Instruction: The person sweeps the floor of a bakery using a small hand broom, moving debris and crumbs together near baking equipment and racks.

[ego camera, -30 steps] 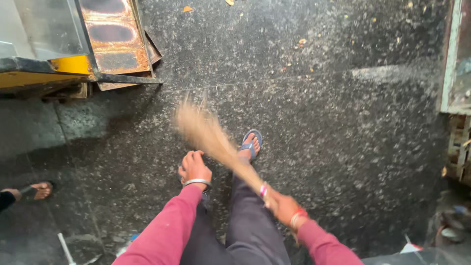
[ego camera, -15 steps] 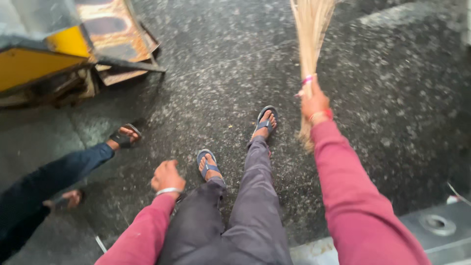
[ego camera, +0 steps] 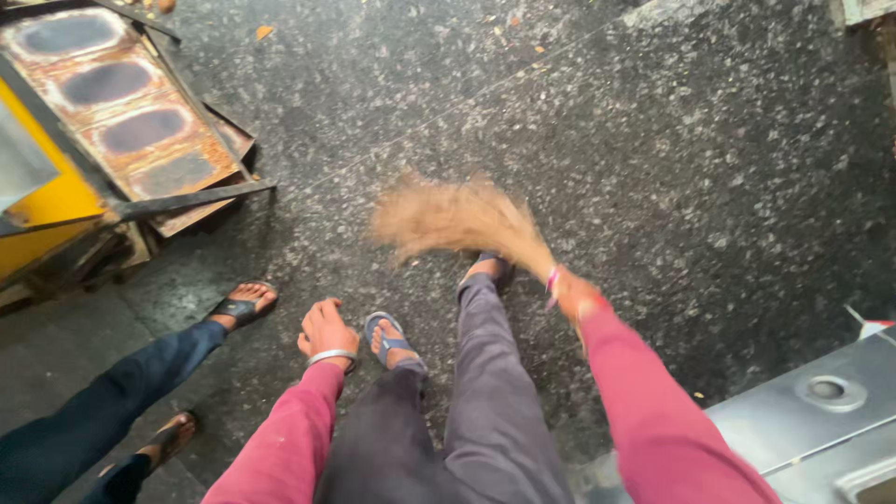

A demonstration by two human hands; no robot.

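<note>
The straw broom [ego camera: 457, 219] sweeps the speckled floor [ego camera: 709, 187], far of the feet, blurred mid-stroke; the right hand [ego camera: 571, 294] has fingers curled around its handle. The left hand [ego camera: 325, 329] hangs loosely curled, empty. Next stroke likely needs clearance from the other person's sandalled foot [ego camera: 245, 303].

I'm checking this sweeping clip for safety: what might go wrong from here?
1. The right hand swings the grass broom low in front of the person's own sandalled feet; the bristles may strike the toes.
2. Another person's sandalled foot stands close on the left, so dust may be flung onto it.
3. The rusty metal tray juts out nearby, where the broom might snag.
</note>
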